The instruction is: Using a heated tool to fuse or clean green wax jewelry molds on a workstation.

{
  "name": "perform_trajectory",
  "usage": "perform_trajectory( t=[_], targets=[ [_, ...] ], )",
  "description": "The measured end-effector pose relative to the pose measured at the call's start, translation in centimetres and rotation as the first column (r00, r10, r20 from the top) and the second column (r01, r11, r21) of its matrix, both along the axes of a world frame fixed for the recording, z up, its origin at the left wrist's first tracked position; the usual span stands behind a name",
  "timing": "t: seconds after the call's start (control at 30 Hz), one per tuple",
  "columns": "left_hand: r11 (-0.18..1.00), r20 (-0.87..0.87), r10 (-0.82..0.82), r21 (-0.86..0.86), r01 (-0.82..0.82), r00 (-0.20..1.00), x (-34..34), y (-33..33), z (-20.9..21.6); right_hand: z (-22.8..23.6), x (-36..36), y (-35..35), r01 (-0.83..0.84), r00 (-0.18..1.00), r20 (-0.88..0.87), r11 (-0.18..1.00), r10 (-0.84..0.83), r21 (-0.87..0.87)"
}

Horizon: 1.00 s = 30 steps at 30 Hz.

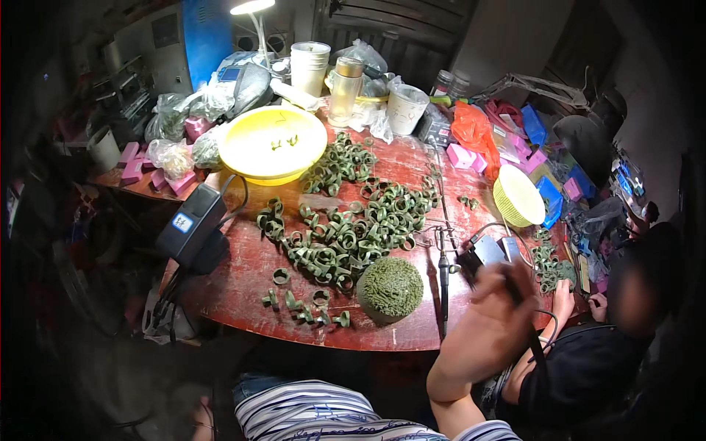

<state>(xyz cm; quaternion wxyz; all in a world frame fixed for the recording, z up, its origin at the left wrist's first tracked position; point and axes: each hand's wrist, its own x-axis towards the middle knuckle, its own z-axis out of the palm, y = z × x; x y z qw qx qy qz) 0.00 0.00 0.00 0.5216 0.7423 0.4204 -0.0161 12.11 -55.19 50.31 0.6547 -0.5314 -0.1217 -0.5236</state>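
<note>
The right hand (487, 327) is raised at the near edge of the counter (243, 298), its fingers blurred; whether they grip the dark strap-like piece beside them cannot be told. The left hand cannot be made out, so the right is the nearer one. Just beyond its fingers is a dark box with a pale face (487, 251). To the hand's left lies a slim black-handled tool (444, 283), its long axis running away from the person. Left of that sits a rounded cup heaped with green granules (393, 288), then loose green rings (346, 239). Farther off stand a yellow basin (239, 163) and, rightward, a yellow basket (519, 198). A co-worker's hand (563, 298) is near more green pieces (546, 266).
</note>
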Motion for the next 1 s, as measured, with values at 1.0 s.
perform_trajectory(
  t=[1.0],
  targets=[
    [0.844, 0.529, -0.156, 0.51, 0.166, -0.834, 16.9, -25.0, 60.0, 7.3, -7.7, 4.3, 0.08, 0.995, 0.006, 0.76, -0.1, -0.644]
  ],
)
